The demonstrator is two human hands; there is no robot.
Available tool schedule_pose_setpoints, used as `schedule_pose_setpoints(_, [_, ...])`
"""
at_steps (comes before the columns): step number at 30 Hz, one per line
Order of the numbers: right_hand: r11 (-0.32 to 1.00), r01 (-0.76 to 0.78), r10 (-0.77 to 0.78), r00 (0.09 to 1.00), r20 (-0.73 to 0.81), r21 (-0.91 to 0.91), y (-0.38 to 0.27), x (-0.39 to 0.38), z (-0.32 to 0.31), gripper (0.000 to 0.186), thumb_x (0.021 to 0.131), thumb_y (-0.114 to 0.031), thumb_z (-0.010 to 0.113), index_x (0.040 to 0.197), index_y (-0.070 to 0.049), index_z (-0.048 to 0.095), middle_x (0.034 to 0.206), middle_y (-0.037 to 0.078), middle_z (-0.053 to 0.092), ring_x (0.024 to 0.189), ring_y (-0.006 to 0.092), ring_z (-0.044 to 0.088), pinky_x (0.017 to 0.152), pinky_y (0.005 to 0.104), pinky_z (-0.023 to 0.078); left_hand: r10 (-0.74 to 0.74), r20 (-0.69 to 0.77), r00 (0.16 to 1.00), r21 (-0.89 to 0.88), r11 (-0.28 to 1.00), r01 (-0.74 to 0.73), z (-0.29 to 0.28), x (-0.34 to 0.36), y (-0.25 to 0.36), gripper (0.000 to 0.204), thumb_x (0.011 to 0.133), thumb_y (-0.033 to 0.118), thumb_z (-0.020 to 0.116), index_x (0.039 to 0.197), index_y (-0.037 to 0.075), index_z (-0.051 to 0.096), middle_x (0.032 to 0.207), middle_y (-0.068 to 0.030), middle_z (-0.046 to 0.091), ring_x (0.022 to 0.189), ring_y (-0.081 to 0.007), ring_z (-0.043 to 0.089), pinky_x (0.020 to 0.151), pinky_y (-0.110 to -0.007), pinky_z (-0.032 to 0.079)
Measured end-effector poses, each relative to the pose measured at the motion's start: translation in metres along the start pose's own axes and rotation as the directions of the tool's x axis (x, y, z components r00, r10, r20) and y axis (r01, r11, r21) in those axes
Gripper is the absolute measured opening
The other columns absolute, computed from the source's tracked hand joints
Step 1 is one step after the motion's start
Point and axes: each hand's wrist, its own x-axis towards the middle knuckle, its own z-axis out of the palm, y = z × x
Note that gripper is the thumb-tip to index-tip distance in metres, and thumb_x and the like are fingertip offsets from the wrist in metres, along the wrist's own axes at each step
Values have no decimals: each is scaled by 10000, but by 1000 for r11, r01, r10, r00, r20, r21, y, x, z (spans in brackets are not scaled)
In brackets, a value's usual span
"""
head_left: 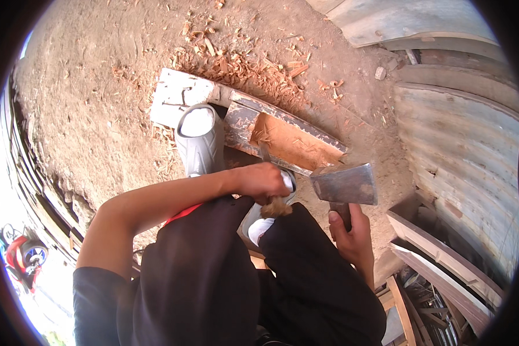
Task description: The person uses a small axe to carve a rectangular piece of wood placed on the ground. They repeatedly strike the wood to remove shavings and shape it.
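Note:
My left hand [262, 181] is closed round a chisel, whose wooden handle [278, 207] has a frayed top that sticks out toward my knees. The chisel's narrow blade [264, 151] points away from me and meets the near left part of a hollow in a long wooden block [303, 138]. Chips lie inside that orange-brown hollow, while the block's outer faces carry worn, flaking paint. To the right, my right hand [354, 233] grips the short dark handle of a hatchet [346, 184]. Its broad steel head is raised, apart from the chisel.
My grey shoe [200, 138] stands against the block's left part, near its whitish end [181, 95]. Wood shavings [248, 72] cover the dirt ground beyond. Corrugated metal sheets [455, 138] and a wooden trough [444, 254] stand at right. A red motorcycle [26, 256] shows at far left.

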Motion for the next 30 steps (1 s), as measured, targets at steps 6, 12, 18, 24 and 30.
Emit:
schedule_pose_setpoints(6, [1000,-13,13,1000,13,-6,0,-2,-2,393,990,-213,618,1307,2,528,1032,267,687,964,473,663,790,457,519,24,-136,990,-12,1000,-25,4,2,-4,281,626,159,733,845,52,592,747,-145,632,762,-369,638,675,-471,498])
schedule_pose_setpoints(12, [996,76,-69,989,-132,55,-6,-10,-14,378,978,-187,623,1278,32,550,871,172,644,743,220,628,702,329,488,-143,-432,891,-169,983,76,-15,19,9,248,666,113,718,867,30,597,783,-172,624,808,-391,636,677,-480,498])
schedule_pose_setpoints(18, [859,411,-453,888,-77,-306,39,13,16,242,935,-70,643,1157,17,597,922,142,659,797,250,637,694,343,507,-201,-313,928,-83,979,184,-1,22,7,214,651,23,626,859,40,581,768,-196,642,798,-426,653,673,-522,505])
schedule_pose_setpoints(24, [874,426,-459,881,-111,-233,40,3,28,205,928,-53,661,1110,26,615,956,156,661,780,255,641,701,400,509,-164,-339,927,-86,986,143,0,20,5,283,668,47,658,950,48,642,813,-158,647,812,-383,649,679,-476,511])
schedule_pose_setpoints(30, [924,306,-307,951,34,-231,38,5,31,249,888,-43,678,1123,26,631,898,139,659,792,273,653,692,386,512,-182,-341,922,-69,983,169,0,23,5,275,680,82,697,951,50,666,852,-151,673,842,-370,670,713,-448,531])
